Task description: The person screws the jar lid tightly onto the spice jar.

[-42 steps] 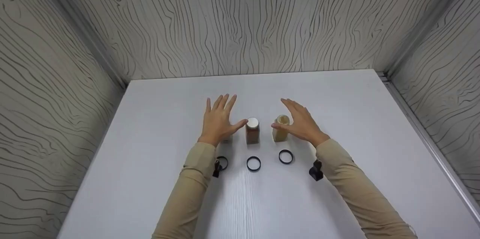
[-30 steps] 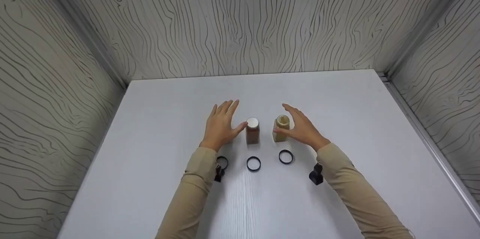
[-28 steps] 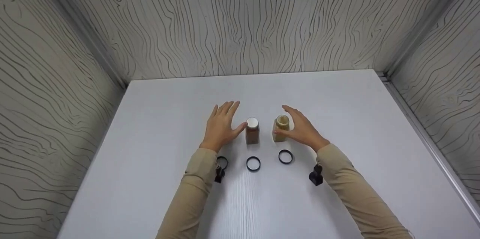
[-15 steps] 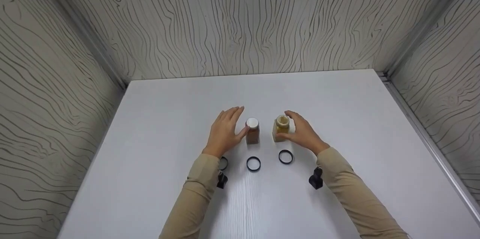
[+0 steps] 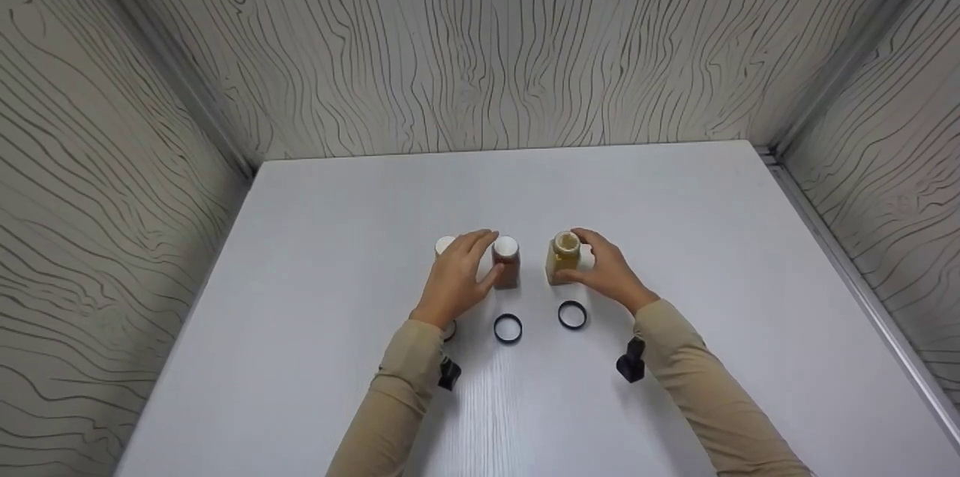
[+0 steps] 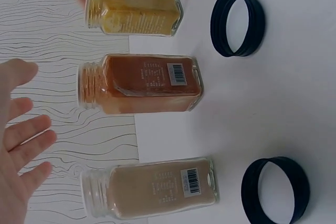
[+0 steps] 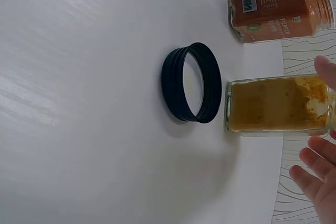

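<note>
A glass spice jar with yellow powder (image 5: 562, 259) stands upright and uncapped; my right hand (image 5: 611, 274) pinches it with thumb in front and index finger behind. In the right wrist view the other fingers (image 7: 310, 179) are spread beside that jar. My left hand (image 5: 454, 278) holds nothing, thumb and fingers apart, close to the middle jar with red-brown powder (image 5: 507, 273). Beyond the left hand stands a third jar with beige powder (image 6: 160, 187), only its top (image 5: 444, 243) showing in the head view. Both of these are uncapped too.
Black screw-top rings lie on the white table (image 5: 300, 274) in front of the jars: one on the right (image 5: 572, 315), one in the middle (image 5: 508, 328), one on the left (image 5: 450, 330) partly under my left wrist. A wood-grain patterned wall (image 5: 480, 42) rises behind the table.
Both hands have come down and toward me. The right thumb and index finger have closed in on the yellow jar. My left hand's movement has uncovered the beige jar's top.
</note>
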`<state>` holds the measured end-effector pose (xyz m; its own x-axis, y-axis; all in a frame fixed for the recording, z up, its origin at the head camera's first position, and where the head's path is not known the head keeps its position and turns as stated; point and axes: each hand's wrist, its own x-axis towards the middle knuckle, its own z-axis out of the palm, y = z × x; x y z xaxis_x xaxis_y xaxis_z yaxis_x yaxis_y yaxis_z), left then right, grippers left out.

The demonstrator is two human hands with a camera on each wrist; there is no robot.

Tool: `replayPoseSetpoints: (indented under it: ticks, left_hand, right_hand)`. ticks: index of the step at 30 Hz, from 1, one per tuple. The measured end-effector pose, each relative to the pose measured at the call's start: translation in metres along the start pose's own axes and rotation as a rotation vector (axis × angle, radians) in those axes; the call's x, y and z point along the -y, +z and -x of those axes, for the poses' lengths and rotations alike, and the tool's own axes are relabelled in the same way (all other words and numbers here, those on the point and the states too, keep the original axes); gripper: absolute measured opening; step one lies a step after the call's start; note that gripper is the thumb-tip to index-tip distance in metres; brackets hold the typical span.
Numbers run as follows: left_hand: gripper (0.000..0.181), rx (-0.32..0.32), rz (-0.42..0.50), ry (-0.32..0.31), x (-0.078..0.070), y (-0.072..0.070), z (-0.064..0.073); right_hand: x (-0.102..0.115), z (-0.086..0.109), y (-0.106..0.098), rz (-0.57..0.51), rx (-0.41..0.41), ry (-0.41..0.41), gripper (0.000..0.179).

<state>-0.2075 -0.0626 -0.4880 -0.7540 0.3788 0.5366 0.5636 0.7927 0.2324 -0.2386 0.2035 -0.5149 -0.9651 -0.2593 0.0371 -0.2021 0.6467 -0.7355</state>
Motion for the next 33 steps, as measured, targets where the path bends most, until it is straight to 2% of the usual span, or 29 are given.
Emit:
replayPoseSetpoints:
  ticks: [8,25,33]
  left_hand:
    - [0.038,-0.049,0.010,0.022,-0.009,0.004,0.006]
    - [0.034,0.027,0.126,0.029,-0.029,0.016,0.022]
    - [0.032,0.087,0.128,0.035,-0.039,0.025,0.028]
  right_hand:
    - [-0.005,-0.001,0.002,-0.045,-0.011,-0.004,0.072]
    - [-0.010,-0.005,0.006,-0.139,-0.041,-0.009,0.064]
    - [-0.011,-0.006,0.008,-0.157,-0.066,-0.009,0.062]
